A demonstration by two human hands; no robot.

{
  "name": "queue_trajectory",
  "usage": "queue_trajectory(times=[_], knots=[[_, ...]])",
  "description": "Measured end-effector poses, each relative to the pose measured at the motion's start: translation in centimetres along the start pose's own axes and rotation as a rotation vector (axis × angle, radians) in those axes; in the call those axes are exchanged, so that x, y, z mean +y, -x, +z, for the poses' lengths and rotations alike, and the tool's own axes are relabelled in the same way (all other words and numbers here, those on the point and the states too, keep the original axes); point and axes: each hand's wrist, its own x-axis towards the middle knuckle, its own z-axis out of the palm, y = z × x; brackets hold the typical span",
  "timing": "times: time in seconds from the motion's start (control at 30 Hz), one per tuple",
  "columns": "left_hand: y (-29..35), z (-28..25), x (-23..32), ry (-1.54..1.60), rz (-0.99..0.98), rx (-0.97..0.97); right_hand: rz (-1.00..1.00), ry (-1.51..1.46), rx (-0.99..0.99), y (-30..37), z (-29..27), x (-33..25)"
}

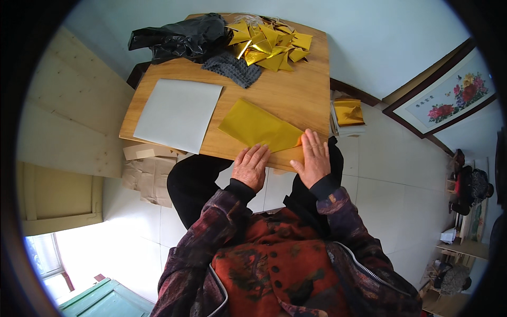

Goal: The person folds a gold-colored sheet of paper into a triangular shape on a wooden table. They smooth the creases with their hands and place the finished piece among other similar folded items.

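A sheet of gold foil paper, folded into a long strip, lies aslant near the front edge of the wooden table. My left hand rests on its near edge with the fingers stretched out and lying close together. At the strip's right end, my right hand lies flat, fingers extended and thumb apart. Beside those fingertips a small orange patch shows at the paper's corner, partly covered by the hand. Left of the strip, a pale grey rectangular sheet lies flat on the table.
Folded gold paper pieces are heaped at the table's far side, beside a black plastic bag and a dark grey knitted cloth. More gold paper sits on a stack right of the table. Brown cardboard lies at the lower left.
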Motion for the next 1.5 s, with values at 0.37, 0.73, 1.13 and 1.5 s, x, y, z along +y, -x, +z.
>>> queue_trajectory(times=[0.37,0.73,1.13,1.5], knots=[[0.2,0.0,0.0,-0.027,-0.008,-0.034,-0.103,-0.016,-0.136,1.4,0.9,-3.5],[0.3,0.2,-0.3,-0.004,-0.008,-0.045,0.057,0.020,-0.078,2.4,-0.8,2.4],[0.4,0.3,0.0,0.010,-0.014,0.018,-0.023,0.076,-0.011,1.1,-0.9,-2.4],[1.2,-1.4,-1.4,0.022,-0.064,-0.032,-0.077,0.000,-0.187,0.5,1.2,-4.8]])
